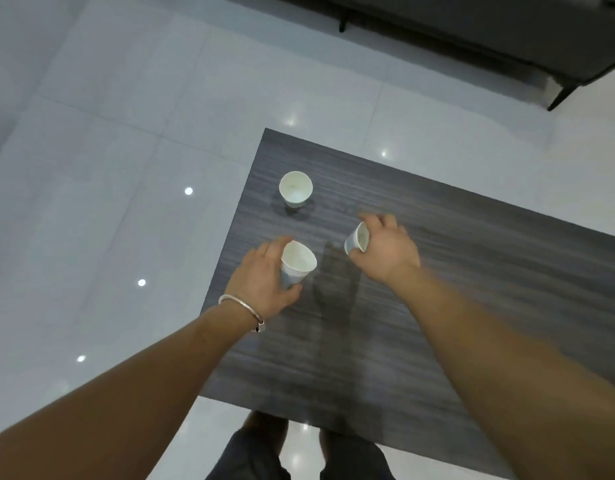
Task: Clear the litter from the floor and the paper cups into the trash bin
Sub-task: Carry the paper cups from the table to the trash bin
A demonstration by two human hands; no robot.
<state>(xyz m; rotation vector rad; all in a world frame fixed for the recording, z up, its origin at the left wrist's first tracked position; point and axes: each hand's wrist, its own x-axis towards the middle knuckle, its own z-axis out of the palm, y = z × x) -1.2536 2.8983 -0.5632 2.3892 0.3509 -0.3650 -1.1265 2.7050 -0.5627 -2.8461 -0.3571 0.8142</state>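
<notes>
Each hand grasps a cup, left hand (264, 278) the near cup (296, 266), right hand (385, 252) another (357, 241); a third cup (295, 188) stands farther left on the table (455, 271), no bin visible.

Far cup (295, 188), near-left cup (297, 266) and right cup (357, 239): white inside, pale blue outside. Table (437, 271): dark grey, streaked grain. Floor (108, 168): pale grey tiles. Sofa (472, 29), far right: charcoal. Bracelet (247, 305) on my wrist: silver.
</notes>
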